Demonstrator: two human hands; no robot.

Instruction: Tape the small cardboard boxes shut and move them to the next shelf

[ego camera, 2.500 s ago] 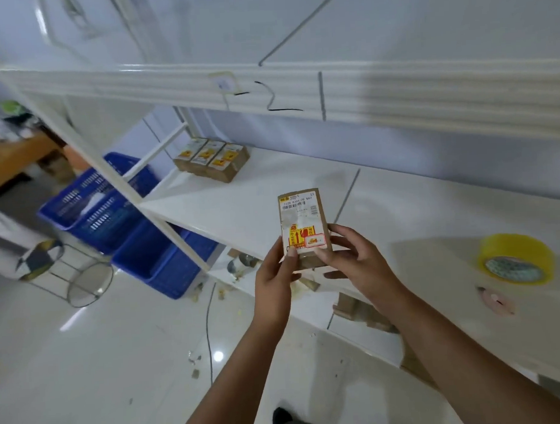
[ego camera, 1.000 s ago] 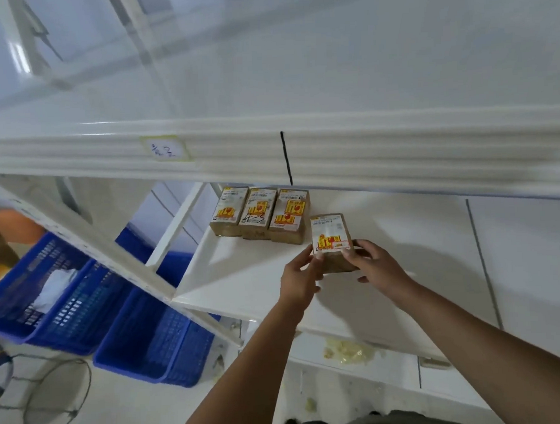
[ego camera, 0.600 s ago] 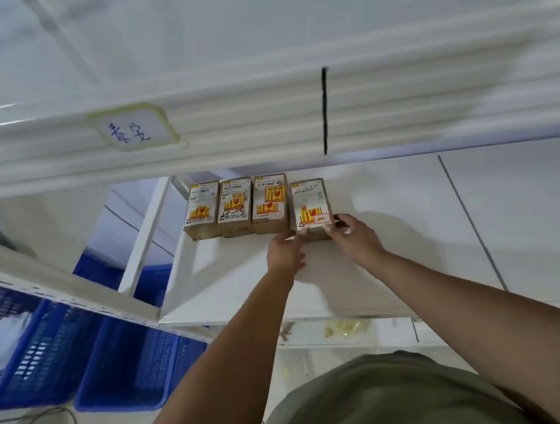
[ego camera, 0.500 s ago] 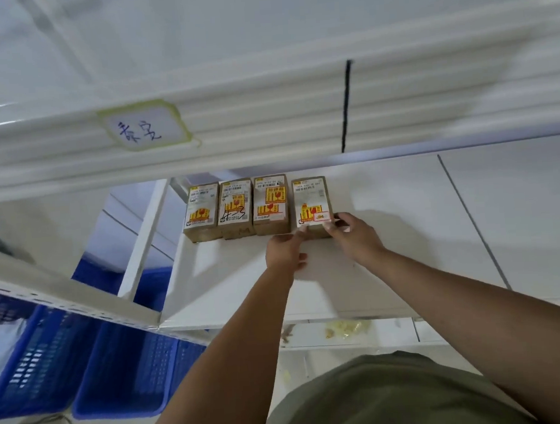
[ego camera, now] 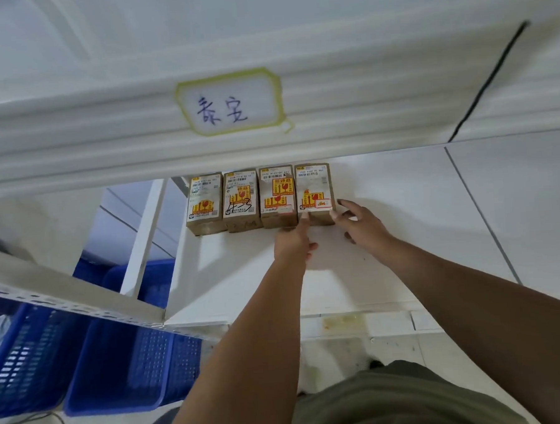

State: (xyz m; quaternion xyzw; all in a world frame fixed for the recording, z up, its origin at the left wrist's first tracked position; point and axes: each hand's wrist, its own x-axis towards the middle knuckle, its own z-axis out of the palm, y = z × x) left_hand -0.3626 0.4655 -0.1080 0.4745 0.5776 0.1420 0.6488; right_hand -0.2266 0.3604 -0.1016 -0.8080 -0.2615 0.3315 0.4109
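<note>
- A white paper label (ego camera: 230, 102) with a yellow-green border and blue handwriting is stuck on the front edge of the upper white shelf (ego camera: 73, 135).
- Below the label, four small brown cardboard boxes lie flat in a row on the lower white shelf board (ego camera: 402, 212). Their sides touch, and their white shipping slips and yellow-and-red stickers face up.
- The rightmost box (ego camera: 315, 190) lies below and a little right of the label, against the third box (ego camera: 277, 195). The second box (ego camera: 240, 199) is straight below the label and the first box (ego camera: 205, 201) is below and left of it.
- The left hand (ego camera: 291, 240) reaches in below the label. Its forefinger is stretched out, with the tip on the near end of the rightmost box. The hand grasps nothing.
- The right hand (ego camera: 360, 227) is below and further right of the label, fingers straight and spread, its grip released. One fingertip sits at the box's near right corner; whether it touches cannot be told.
- A thin black line (ego camera: 489, 81) crosses the upper shelf's edge, far right of the label.
- Blue slotted plastic crates (ego camera: 118, 366) stand far below and left of the label.
- An olive-green garment (ego camera: 395, 403) fills the bottom of the view.
</note>
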